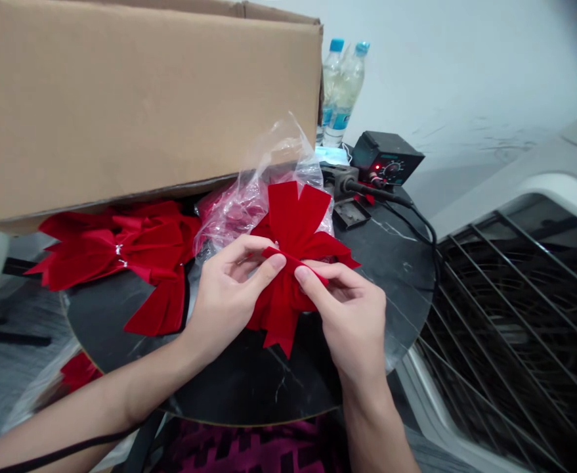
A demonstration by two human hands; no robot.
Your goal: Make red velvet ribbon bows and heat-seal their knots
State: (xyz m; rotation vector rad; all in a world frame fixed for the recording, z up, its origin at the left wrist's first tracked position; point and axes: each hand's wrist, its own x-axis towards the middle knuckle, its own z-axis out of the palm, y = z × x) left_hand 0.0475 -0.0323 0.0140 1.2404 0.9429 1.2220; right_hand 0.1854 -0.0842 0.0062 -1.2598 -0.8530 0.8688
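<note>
Between my two hands is a red velvet bow (300,213), its loops and tails spread above and below my fingers. My left hand (236,282) pinches a narrow red strip at the bow's middle between thumb and forefinger. The strip's other end is pinched the same way by my right hand (344,295). My fingertips hide part of the bow's centre. To the left lies a pile of red bows (121,243) with silvery ties at their middles. Behind my hands, a clear plastic bag (234,213) has red material inside.
A large cardboard box (145,105) fills the back left. Two bottles (344,92) stand beside it. A black control unit (389,161) with a lit red lamp and a soldering-iron holder (340,180) with a cable sit on the round black table (249,394). A fan grille (509,315) is at right.
</note>
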